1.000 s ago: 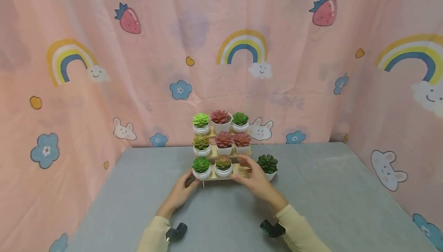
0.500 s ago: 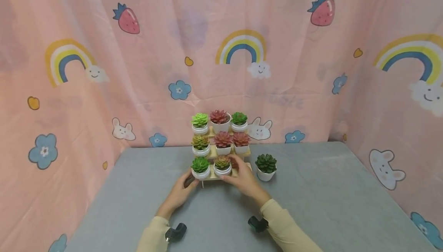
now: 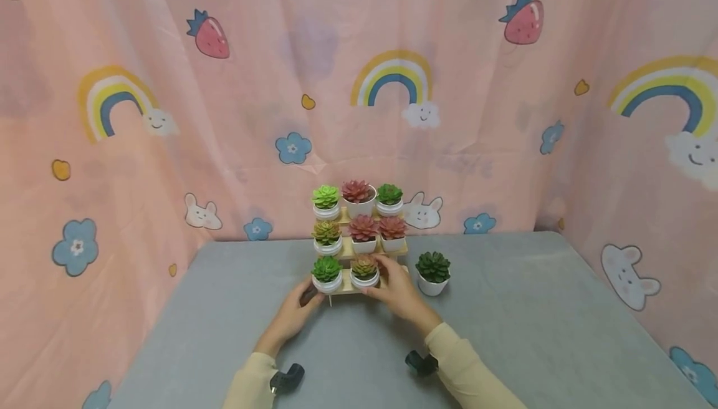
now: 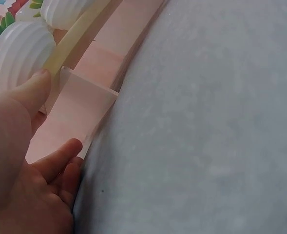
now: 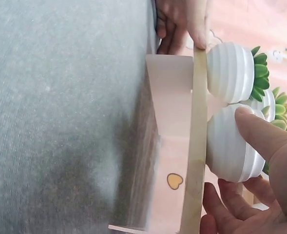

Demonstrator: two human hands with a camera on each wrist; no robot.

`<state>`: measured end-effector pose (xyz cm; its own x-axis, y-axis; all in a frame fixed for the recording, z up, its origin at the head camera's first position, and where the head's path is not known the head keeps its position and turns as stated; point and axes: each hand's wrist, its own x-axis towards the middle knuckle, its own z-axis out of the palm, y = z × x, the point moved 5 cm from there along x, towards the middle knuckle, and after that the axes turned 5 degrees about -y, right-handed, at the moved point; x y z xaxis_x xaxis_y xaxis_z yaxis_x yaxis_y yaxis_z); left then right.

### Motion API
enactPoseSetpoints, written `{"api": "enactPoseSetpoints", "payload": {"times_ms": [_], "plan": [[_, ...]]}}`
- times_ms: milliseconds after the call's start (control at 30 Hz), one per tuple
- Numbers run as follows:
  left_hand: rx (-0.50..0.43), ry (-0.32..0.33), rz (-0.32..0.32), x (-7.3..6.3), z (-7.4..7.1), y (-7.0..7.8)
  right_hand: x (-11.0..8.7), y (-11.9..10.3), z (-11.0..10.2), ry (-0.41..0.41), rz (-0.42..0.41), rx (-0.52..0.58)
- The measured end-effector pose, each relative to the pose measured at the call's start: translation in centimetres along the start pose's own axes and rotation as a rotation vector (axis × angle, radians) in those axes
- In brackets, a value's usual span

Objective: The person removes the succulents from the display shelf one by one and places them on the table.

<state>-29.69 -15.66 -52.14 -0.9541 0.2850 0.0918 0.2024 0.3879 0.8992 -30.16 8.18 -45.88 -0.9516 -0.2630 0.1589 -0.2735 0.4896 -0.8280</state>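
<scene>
A three-tier stand with pale wooden shelves [image 3: 346, 292] and clear supports [image 5: 170, 92] bears several small succulents in white pots. My right hand [image 3: 401, 293] grips a reddish-green potted succulent [image 3: 364, 267] on the lowest shelf. In the right wrist view its thumb [image 5: 260, 127] presses the ribbed pot [image 5: 226, 146] and its fingers reach around the far side. My left hand [image 3: 293, 313] holds the stand's left end. In the left wrist view its thumb lies on the shelf's edge [image 4: 77, 41], its fingers low by the clear support. Left of the gripped pot sits a green succulent [image 3: 327, 270].
A dark green potted succulent [image 3: 433, 272] stands on the grey table [image 3: 516, 309], right of the stand. Behind the table hangs a pink patterned curtain [image 3: 241, 116]. The middle and top shelves each bear a row of potted succulents, red ones [image 3: 363, 228] among them.
My right hand has moved left from the right end of the lowest shelf and taken hold of the reddish-green succulent's pot, which has shifted slightly right. My left hand has stayed put.
</scene>
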Motion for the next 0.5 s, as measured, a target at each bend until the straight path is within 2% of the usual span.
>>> {"api": "enactPoseSetpoints", "payload": {"times_ms": [233,500], "plan": [[-0.02,0.001,0.005,0.0,0.2,-0.2,-0.5,0.4,-0.3,-0.006,-0.004,0.027],[-0.01,-0.004,0.007,0.1,0.1,-0.1,-1.4,0.1,-1.4,-0.054,-0.021,0.084]]}}
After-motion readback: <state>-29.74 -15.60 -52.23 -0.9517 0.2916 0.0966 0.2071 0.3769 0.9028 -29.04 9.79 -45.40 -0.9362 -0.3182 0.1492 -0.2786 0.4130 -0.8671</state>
